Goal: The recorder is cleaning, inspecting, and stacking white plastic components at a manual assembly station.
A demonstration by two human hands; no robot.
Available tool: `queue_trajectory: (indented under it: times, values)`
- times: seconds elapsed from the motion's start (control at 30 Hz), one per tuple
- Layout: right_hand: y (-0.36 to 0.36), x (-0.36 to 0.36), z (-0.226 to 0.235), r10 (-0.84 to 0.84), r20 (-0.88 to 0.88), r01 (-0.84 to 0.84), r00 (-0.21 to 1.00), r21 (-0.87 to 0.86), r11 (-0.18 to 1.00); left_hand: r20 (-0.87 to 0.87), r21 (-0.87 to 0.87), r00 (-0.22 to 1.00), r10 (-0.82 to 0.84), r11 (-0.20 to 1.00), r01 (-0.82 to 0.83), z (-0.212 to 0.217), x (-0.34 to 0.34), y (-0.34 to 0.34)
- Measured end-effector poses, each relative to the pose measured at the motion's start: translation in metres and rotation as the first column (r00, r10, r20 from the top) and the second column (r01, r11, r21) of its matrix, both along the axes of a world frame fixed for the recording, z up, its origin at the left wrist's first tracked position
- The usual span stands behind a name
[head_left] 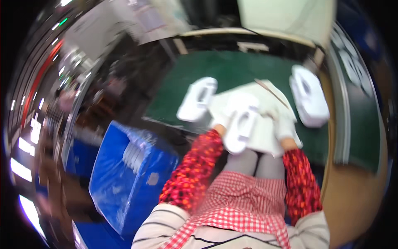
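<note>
My left hand (222, 120), in a white glove, grips a white oblong part (237, 139) with a slot-like opening from its left side. This part is over the near edge of a white sheet (265, 137) spread on the green worktop. On the right side of the sheet is my gloved right hand (283, 125), its fingers bent inward and smeared by motion; whether they hold anything is unclear. A thin brown stick-like thing (273, 94) lies across the sheet's far right part. To the left of the sheet rests a similar white part (198, 99).
A stack of white parts (309, 97) stands at the right of the green worktop (236, 62). At left, a blue bin (120, 178) lined with clear plastic contains several white pieces. Another green surface (360, 128) with white pieces runs along the far right.
</note>
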State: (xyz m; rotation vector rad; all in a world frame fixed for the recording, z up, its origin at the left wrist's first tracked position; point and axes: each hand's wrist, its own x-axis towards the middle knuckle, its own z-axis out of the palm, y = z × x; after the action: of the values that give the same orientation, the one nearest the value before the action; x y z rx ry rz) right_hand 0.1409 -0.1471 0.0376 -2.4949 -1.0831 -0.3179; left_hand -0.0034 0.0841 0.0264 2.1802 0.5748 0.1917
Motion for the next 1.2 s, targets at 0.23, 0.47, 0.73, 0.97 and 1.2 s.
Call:
queue_trajectory:
  times: [0.23,0.47,0.73,0.97,1.2]
  values:
    - [0.001,0.013,0.038,0.038,-0.553,0.170,0.832,0.320,0.932,-0.429,0.221,0.896,0.110,0.975,-0.014,0.012,0.024,0.021]
    - [0.013,-0.037,0.053,0.086,-0.301,0.056,0.950,0.432,0.900,-0.469,0.227,0.873,0.138,0.973,-0.032,0.009,0.021,0.002]
    - [0.018,-0.040,0.065,0.139,-0.676,0.204,0.723,0.401,0.893,-0.419,0.245,0.896,0.148,0.968,-0.045,0.006,0.021,0.009]
    - [0.001,-0.070,0.072,-0.075,-0.934,0.171,0.350,-0.015,0.985,-0.366,0.267,0.920,0.142,0.963,-0.043,0.009,0.016,0.007]
    - [-0.009,-0.097,0.068,0.159,-0.560,0.222,0.813,0.551,0.804,-0.388,0.285,0.896,0.217,0.953,-0.107,0.016,0.017,-0.005]
